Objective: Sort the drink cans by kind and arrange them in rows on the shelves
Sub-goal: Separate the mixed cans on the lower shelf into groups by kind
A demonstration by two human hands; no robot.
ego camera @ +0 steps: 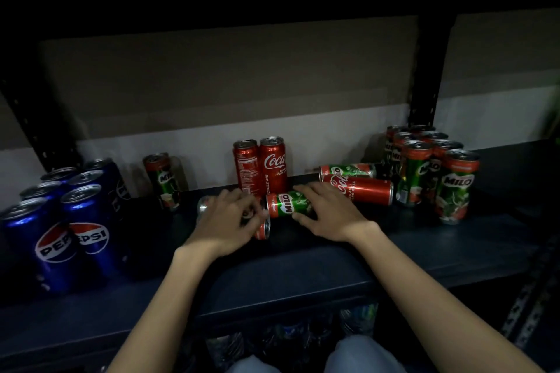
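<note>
On the dark shelf board point(303, 275), my right hand point(328, 213) grips a Milo can lying on its side point(286, 204), fingers over it and thumb beneath. Just to the left, my left hand point(228, 219) curls over another lying can point(263, 228); only its red-rimmed end shows, so I cannot tell its kind. Two Coca-Cola cans point(260, 168) stand upright right behind my hands. Behind my right hand lie a Coca-Cola can point(366, 191) and a Milo can point(348, 170). A lone Milo can point(163, 182) stands at the back left.
Several blue Pepsi cans point(63, 221) stand grouped at the left. Several upright Milo cans point(430, 172) are packed at the right. A black upright post point(424, 76) rises behind them. Bottles point(288, 339) show dimly under the shelf's front edge.
</note>
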